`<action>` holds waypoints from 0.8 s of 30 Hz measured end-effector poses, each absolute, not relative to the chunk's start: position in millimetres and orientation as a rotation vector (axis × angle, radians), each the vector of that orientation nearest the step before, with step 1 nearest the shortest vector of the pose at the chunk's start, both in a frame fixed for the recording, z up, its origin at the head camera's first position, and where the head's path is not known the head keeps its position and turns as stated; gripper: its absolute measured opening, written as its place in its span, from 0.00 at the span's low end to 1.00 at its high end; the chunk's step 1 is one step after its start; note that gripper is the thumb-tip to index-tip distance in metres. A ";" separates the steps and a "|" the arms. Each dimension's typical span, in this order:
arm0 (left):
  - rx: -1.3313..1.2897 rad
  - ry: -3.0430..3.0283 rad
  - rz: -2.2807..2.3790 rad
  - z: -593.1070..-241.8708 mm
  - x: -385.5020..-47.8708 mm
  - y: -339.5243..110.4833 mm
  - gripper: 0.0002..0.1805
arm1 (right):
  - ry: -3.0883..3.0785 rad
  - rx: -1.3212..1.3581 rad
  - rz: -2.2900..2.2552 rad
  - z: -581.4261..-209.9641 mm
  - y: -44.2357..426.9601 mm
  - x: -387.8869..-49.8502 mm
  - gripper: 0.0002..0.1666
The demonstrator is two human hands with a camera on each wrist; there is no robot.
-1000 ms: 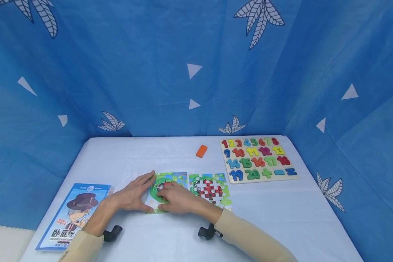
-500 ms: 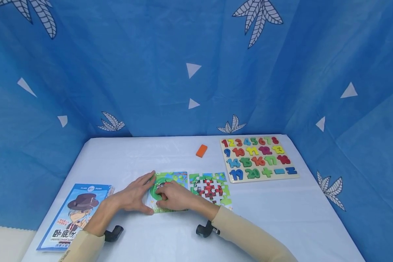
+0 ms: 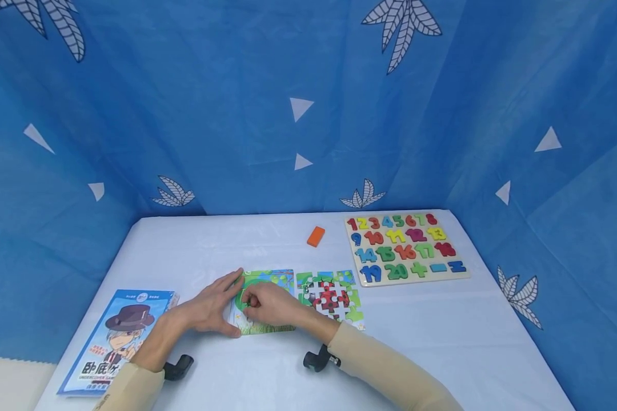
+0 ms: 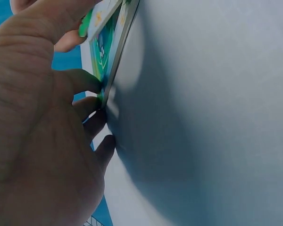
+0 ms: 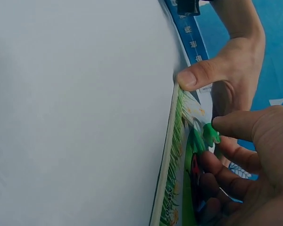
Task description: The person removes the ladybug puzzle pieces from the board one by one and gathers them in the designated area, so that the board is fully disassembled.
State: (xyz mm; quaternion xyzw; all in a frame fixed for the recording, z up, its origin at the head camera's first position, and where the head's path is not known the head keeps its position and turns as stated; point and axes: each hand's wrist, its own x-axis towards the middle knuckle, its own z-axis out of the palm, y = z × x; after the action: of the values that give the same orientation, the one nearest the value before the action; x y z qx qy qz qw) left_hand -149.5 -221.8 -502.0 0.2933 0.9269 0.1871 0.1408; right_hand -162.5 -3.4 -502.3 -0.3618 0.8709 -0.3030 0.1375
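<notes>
A ladybug jigsaw board (image 3: pixel 261 329) lies in the middle of the table, its lower edge printed with grass. My left hand (image 3: pixel 209 309) is spread along the board's left side, with the thumb at the near corner and fingertips at the far one. Over the board, my right hand (image 3: pixel 273 306) pinches a green jigsaw piece (image 5: pixel 210 134) between thumb and finger, tilted up from the picture. Just right of the board sit loosely spaced jigsaw pieces (image 3: pixel 331 299) forming a ladybug, with gaps between some. My right hand hides part of the board's picture.
A boxed game (image 3: pixel 118 342) with a cartoon figure in a hat lies at the left. An orange block (image 3: pixel 316 236) rests behind the jigsaw. The wooden number board (image 3: pixel 411 274) occupies the back right. Blue cloth (image 3: pixel 308 103) hangs around the table.
My right hand has drawn back and lifted slightly off the picture, now with a green jigsaw piece visible in its pinch. My left hand has stayed at the board's left side.
</notes>
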 end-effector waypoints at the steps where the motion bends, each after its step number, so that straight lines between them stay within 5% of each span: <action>1: 0.847 2.676 0.547 -501.5 -149.2 -221.6 0.67 | 2.509 -1.038 -0.893 -502.0 -3.4 -162.3 0.08; 24: 0.821 2.673 0.567 -498.0 -147.5 -221.0 0.68 | 2.307 -0.849 -1.271 -480.5 24.3 -161.6 0.05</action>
State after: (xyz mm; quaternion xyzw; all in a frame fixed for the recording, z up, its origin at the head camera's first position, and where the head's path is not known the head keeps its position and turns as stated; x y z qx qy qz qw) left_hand -147.5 -221.0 -498.0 0.2849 0.9271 0.1967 0.1437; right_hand -161.6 24.3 -480.5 -0.3014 0.8191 -0.4514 0.1858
